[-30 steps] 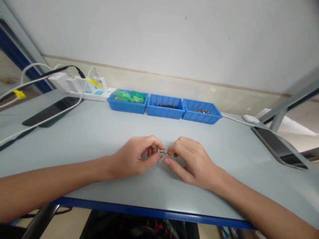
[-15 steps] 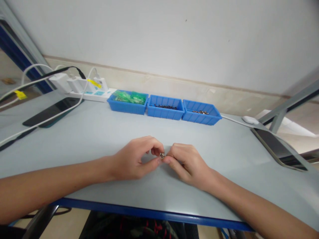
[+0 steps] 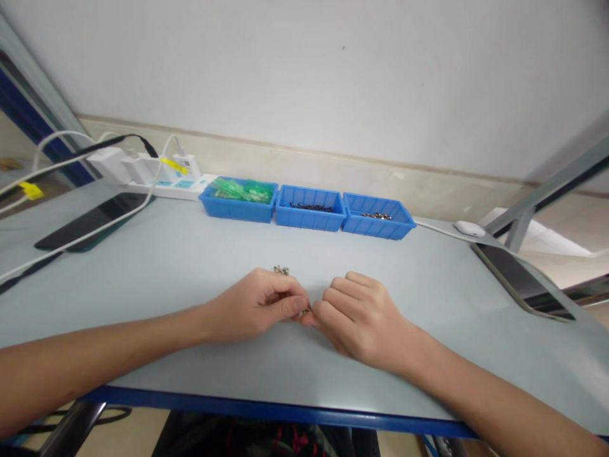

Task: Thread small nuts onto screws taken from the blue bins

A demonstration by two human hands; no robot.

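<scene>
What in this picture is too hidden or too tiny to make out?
- Small metal part: head view, mostly covered by the left hand and right hand fingertips.
- Contents of the middle bin and right bin: too small.
- Phone: partly cut off at right.

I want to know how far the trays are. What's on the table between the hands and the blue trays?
In the head view, only a small metal part just beyond the left hand; then bare table up to the blue trays.

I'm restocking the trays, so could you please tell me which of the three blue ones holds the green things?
The leftmost blue tray, beside the power strip; the middle tray and right tray hold only small dark bits.
</scene>
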